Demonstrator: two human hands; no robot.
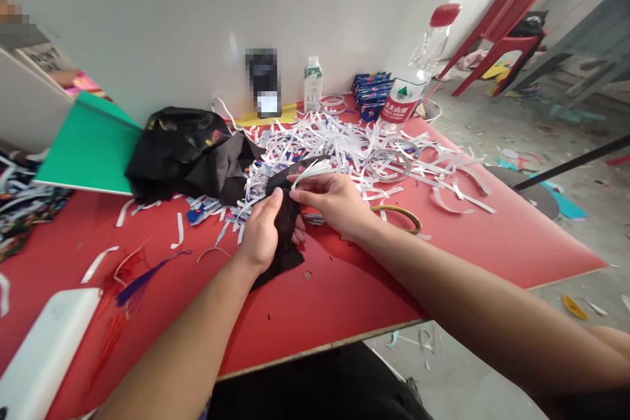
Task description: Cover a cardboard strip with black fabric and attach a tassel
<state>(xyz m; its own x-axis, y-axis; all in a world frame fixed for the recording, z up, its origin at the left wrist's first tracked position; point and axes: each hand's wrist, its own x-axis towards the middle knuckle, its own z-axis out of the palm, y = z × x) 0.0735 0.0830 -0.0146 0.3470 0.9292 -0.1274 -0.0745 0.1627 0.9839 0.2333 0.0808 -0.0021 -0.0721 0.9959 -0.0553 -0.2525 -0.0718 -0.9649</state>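
Fingers of left hand (263,233) clamp black piece (285,236) (partly hidden), right hand (332,200) fingers pinch white strip (312,172), rt palm unseen.

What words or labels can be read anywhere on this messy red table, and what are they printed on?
Clear plastic water bottle with red cap: red label with white Chinese characters and a green mountain logo, too small to read surely.
Small white carton with green top: print too small to read.
Grey-white board at far left: dark lettering, too blurred to read.
Dark upright object by the wall: blurred out.
Stack of blue packets: print illegible.
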